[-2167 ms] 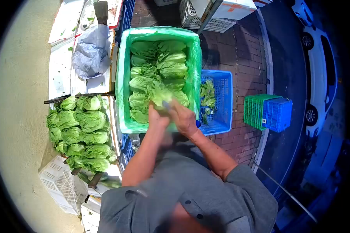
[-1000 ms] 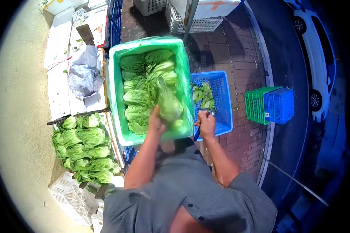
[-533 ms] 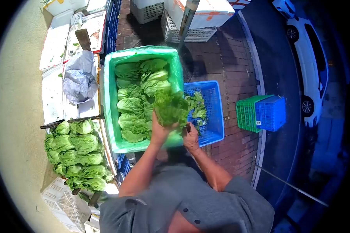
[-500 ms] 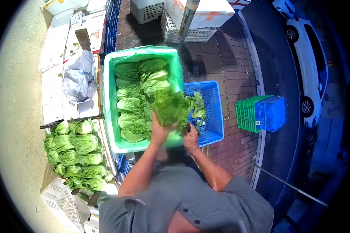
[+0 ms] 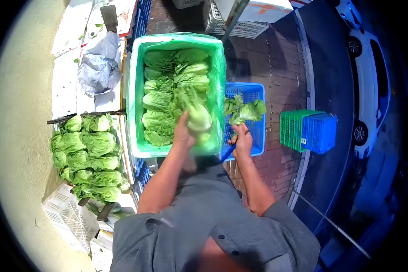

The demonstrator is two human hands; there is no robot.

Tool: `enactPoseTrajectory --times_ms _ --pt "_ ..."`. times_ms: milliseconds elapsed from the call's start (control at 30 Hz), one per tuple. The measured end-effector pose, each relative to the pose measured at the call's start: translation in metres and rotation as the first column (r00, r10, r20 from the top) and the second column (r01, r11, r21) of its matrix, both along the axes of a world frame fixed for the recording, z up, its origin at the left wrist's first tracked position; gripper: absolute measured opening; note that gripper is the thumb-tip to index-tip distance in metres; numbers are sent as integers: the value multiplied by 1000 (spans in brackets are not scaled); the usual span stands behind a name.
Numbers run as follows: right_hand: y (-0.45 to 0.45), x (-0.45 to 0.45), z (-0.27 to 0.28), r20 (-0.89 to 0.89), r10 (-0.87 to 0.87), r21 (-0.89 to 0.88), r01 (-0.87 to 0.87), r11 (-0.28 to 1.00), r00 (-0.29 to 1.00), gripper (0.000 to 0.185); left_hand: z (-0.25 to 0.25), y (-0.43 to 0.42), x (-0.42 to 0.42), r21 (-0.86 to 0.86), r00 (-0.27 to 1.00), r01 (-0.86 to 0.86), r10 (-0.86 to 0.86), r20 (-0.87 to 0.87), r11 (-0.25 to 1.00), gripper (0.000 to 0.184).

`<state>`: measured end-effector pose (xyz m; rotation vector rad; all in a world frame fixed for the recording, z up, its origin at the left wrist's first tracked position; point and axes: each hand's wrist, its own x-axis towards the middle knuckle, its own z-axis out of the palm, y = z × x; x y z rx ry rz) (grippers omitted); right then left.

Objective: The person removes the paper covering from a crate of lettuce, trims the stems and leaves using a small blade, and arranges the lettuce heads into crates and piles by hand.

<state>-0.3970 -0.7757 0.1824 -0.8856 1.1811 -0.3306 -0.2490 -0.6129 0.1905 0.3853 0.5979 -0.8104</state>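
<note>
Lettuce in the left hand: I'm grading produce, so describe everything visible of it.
The lettuce is one head: pale, rounded base, ruffled green leaves, edges softened by motion blur. The left hand holds it by the side over the green-lined box, leaves pointing away from the person, base toward them. The right hand is apart from it.

You are facing a bin [image 5: 132,104], lettuces [image 5: 157,100] are lying inside, a basket [image 5: 255,138] is sitting just to its right, crates [image 5: 318,132] are standing farther right, more lettuces [image 5: 97,143] are resting to your left, a bag [image 5: 99,68] is lying beyond them.
</note>
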Motion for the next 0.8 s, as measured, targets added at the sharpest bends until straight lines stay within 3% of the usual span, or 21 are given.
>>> enactPoseTrajectory --times_ms 67,100,200,233,267,333,367,433,467,500,600,633,733,767,800 --pt "12 10 16 -172 335 -176 -364 915 926 46 -3 -3 -2 159 991 26 -46 125 987 48" --pt "18 18 20 -207 500 -278 -540 794 841 59 -2 -5 -3 240 977 34 -83 198 970 48" --pt "29 47 31 -297 663 -720 -617 317 687 62 6 -6 -4 365 901 77 -222 373 928 47" --pt "29 50 26 -291 661 -738 -602 304 691 60 11 -9 -2 379 848 26 -221 481 925 60" --pt "28 52 16 -285 659 -756 -586 292 696 57 16 -5 0 373 865 58 -234 445 926 66" --pt "24 54 12 -134 661 -610 -588 532 738 51 37 3 2 353 894 124 -259 367 927 79" --pt "20 51 14 0 620 -379 -574 726 785 47 14 16 2 413 791 167 -372 486 895 86" --pt "13 45 9 274 418 75 -453 889 866 36 42 35 14 327 875 180 -303 377 928 83" --pt "12 42 1 348 357 157 -430 889 867 36 56 43 21 281 908 181 -270 319 942 81" --pt "10 37 -6 413 288 241 -409 880 864 37 62 49 23 400 886 103 -267 380 911 69" --pt "17 38 -5 441 141 397 -334 855 886 36 25 66 23 497 921 -3 -191 340 868 53" --pt "19 37 -11 445 117 429 -326 842 888 36 19 66 20 549 922 29 -235 309 835 43" --pt "26 41 -11 460 77 509 -334 794 884 33 7 62 11 550 878 188 -391 278 814 41" --pt "28 44 -9 465 71 532 -343 774 882 33 4 60 8 436 900 216 -351 257 874 42" --pt "31 43 -12 427 116 485 -335 808 897 31 6 57 7 441 882 229 -377 284 868 42"
